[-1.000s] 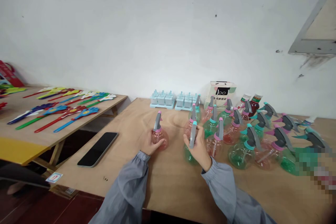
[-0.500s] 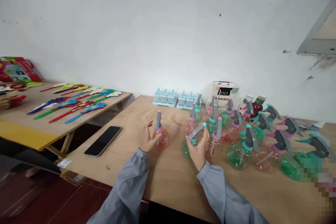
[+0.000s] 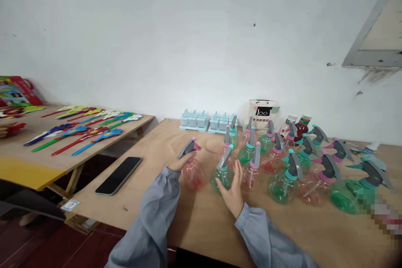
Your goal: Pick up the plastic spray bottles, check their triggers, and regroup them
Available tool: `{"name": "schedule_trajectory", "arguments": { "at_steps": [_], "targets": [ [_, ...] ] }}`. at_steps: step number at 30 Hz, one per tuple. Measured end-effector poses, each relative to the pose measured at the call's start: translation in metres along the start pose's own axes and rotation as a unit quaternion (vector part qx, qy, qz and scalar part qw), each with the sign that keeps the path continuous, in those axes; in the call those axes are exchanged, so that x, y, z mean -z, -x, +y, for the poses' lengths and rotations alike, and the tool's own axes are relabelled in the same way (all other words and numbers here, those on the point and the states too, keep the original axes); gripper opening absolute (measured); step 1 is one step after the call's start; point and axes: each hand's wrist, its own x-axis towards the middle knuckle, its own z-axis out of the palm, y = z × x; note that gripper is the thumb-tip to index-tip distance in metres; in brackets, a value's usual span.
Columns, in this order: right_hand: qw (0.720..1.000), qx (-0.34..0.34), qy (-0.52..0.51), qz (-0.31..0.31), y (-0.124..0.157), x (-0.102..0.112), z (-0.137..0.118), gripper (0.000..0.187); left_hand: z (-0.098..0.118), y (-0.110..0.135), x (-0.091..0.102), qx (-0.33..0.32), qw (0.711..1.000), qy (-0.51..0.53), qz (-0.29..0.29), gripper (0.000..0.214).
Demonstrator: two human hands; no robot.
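Observation:
My left hand [image 3: 179, 161] is wrapped round the neck of a pink spray bottle [image 3: 194, 176], under its grey head, and some fingers are hidden behind it. The bottle's pink nozzle points right. My right hand [image 3: 233, 186] is open, thumb and fingers spread, beside a green spray bottle [image 3: 222, 173] with a grey and turquoise head. The thumb lies in front of the green bottle; whether it touches cannot be made out. Just right of that hand stands another pink spray bottle [image 3: 250, 176].
Several more spray bottles [image 3: 282, 188] crowd the table's right side. Ice-pop moulds [image 3: 194, 120], a printed paper bag [image 3: 261, 115] and red-filled bottles [image 3: 302, 130] stand by the wall. A phone [image 3: 119, 176] lies at left. Hand clappers [image 3: 91, 134] cover the other table.
My left hand has closed round the pink bottle's neck, and its nozzle has turned to the right. My right hand has let go of the green bottle's head and lowered beside it.

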Motion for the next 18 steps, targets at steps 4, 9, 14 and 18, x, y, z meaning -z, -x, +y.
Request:
{"name": "schedule_trajectory", "arguments": {
  "at_steps": [4, 9, 14, 18],
  "targets": [
    [1.0, 0.007, 0.013, -0.011, 0.008, 0.003, 0.006, 0.08, 0.024, 0.014, -0.011, 0.161, 0.936, 0.278, -0.142, 0.036],
    [1.0, 0.014, 0.008, -0.021, 0.009, 0.0, 0.007, 0.08, 0.04, 0.019, -0.02, 0.212, 0.899, 0.356, -0.14, 0.029],
    [1.0, 0.009, -0.004, -0.027, 0.009, 0.0, 0.007, 0.074, 0.04, 0.016, -0.019, 0.208, 0.908, 0.343, -0.117, 0.017],
    [0.999, 0.016, -0.025, -0.037, 0.009, 0.001, 0.006, 0.069, 0.038, 0.016, -0.013, 0.218, 0.912, 0.327, -0.117, 0.027]
  ]
}}
